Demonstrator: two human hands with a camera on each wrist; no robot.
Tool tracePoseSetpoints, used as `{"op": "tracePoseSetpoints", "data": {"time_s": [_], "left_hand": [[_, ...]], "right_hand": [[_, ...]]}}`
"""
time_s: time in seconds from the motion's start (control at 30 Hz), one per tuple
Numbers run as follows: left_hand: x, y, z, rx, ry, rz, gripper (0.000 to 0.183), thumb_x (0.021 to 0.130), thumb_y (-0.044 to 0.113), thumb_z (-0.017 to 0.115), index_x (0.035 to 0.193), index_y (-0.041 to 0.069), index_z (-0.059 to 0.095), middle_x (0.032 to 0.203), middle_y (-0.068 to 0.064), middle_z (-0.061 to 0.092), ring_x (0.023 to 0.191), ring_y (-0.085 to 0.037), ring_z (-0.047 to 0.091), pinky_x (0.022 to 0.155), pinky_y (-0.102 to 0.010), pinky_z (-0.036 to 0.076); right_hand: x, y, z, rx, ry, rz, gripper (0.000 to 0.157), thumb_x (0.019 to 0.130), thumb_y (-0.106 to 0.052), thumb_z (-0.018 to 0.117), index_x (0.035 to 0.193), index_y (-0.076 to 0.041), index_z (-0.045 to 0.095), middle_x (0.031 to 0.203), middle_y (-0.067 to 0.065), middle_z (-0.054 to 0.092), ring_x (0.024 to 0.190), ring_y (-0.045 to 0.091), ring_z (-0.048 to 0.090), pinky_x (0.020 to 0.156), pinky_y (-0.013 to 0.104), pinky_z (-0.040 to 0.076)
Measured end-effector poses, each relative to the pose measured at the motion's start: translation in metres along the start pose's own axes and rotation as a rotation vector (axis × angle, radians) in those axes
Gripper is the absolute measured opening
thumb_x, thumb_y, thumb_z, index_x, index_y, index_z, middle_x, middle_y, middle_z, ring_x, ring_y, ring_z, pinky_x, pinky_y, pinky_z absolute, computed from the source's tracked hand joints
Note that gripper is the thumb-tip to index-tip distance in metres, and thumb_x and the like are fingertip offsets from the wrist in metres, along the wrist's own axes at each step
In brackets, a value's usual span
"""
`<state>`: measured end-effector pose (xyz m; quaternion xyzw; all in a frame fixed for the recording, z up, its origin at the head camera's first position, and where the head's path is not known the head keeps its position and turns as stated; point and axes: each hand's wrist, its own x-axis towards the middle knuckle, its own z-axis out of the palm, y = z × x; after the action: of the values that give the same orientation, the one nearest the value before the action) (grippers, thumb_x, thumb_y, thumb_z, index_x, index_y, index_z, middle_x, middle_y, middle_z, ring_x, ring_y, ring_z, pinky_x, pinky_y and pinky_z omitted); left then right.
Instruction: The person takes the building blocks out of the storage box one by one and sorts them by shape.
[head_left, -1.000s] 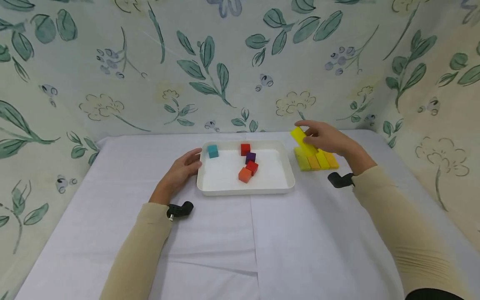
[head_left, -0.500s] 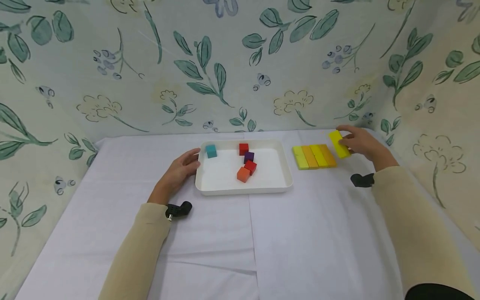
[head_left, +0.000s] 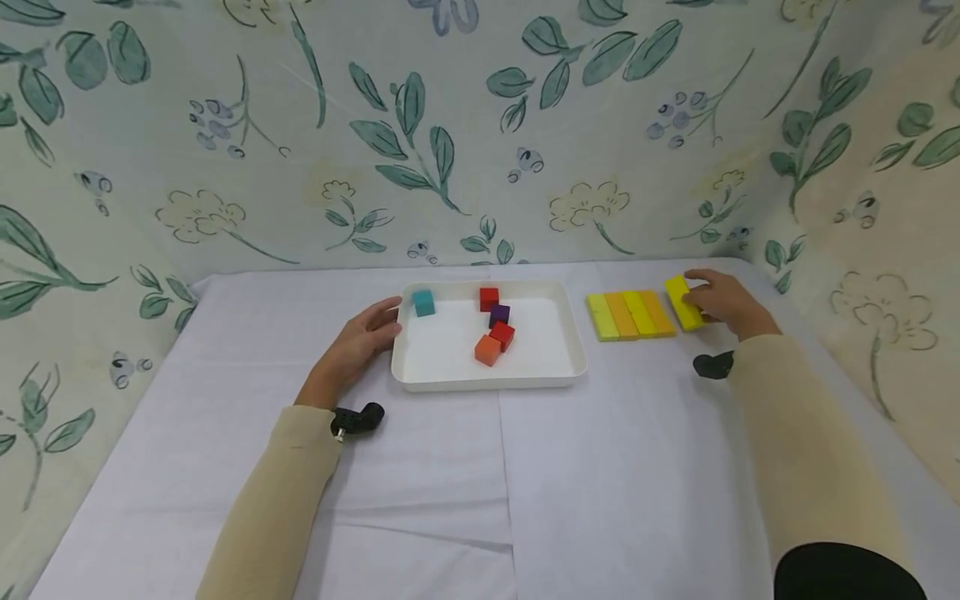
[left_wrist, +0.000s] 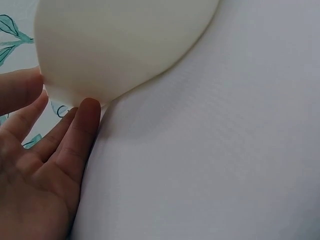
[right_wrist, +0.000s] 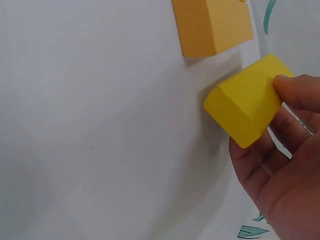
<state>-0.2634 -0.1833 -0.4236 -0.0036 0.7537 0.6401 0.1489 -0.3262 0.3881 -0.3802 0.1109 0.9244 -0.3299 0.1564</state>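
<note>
The left hand [head_left: 360, 337], fingers loosely extended, touches the white tray [head_left: 487, 386] at left. Inside (five altogether): one teal cube [head_left: 423, 303], one orange cube [head_left: 487, 351], two red cubes [head_left: 489, 299], one purple cube [head_left: 499, 315]. Right of it: four adjoining blocks [head_left: 621, 316], then one yellow block [head_left: 683, 303], pinched by the right hand [head_left: 729, 305].

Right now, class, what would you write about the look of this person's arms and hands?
The left sleeve and right sleeve are long, plain and beige. A black left device and right device stick out at the wrists. The left hand and right hand wear no gloves.
</note>
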Motion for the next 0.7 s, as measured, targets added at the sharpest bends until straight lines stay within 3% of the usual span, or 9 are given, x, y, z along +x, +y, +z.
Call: {"op": "tracePoseSetpoints", "data": {"time_s": [0.2,0.4,0.7], "left_hand": [[0.000,0.001,0.001,0.003,0.010,-0.009,0.059,0.101,0.018,0.054,0.155,0.028,0.032,0.164,-0.006,0.030,0.147,-0.029,0.038,0.125,-0.047,0.027],[0.000,0.001,0.001,0.016,0.000,0.001,0.060,0.101,0.018,0.053,0.156,0.026,0.030,0.164,-0.007,0.030,0.147,-0.030,0.038,0.125,-0.048,0.026],[0.000,0.000,0.000,0.001,0.009,-0.005,0.060,0.101,0.016,0.053,0.156,0.025,0.030,0.164,-0.007,0.029,0.148,-0.030,0.037,0.126,-0.047,0.025]], "right_hand": [[0.002,-0.002,0.003,-0.018,-0.015,0.012,0.064,0.102,-0.024,0.041,0.159,-0.009,0.014,0.156,0.034,0.023,0.125,0.044,0.038,0.115,0.060,0.037],[-0.001,-0.001,0.006,-0.054,0.036,0.040,0.061,0.102,-0.024,0.041,0.157,-0.007,0.020,0.151,0.036,0.030,0.124,0.045,0.040,0.113,0.059,0.039],[0.000,-0.004,0.014,-0.042,0.084,0.065,0.059,0.102,-0.022,0.041,0.156,-0.005,0.024,0.151,0.035,0.031,0.124,0.045,0.041,0.113,0.058,0.040]]}}
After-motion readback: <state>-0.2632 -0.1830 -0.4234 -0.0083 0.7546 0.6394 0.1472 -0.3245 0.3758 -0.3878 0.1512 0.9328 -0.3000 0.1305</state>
